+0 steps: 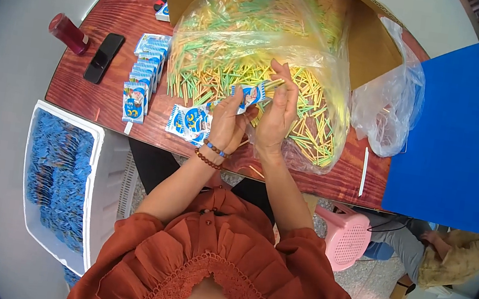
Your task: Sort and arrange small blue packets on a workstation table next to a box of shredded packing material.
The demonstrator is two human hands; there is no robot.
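Fingers [240, 98] of our left hand [228, 124] pinch a small blue-and-white packet [251, 95], held up just above the bench [117, 18]. Our right hand [277, 112] meets it, fingertips closed on the packet's end, where a green stick [273, 84] pokes out. We judge the step in hand to be slipping sticks into the packet; the next move calls for steady alignment so the stick slides in straight while the left hand keeps the mouth of the packet open.

Counting: one packet in hand; a few more, perhaps three, lie overlapping by our left wrist [189, 123]. A row of stacked packets [143, 73] sits to the left, too overlapped to count exactly. Green, yellow and orange sticks in the clear bag [254, 36] are far too many to count. One white bin [103, 180] holds a heap of blue packets. One phone [104, 58], one red bottle [68, 33], one cardboard box [380, 47].
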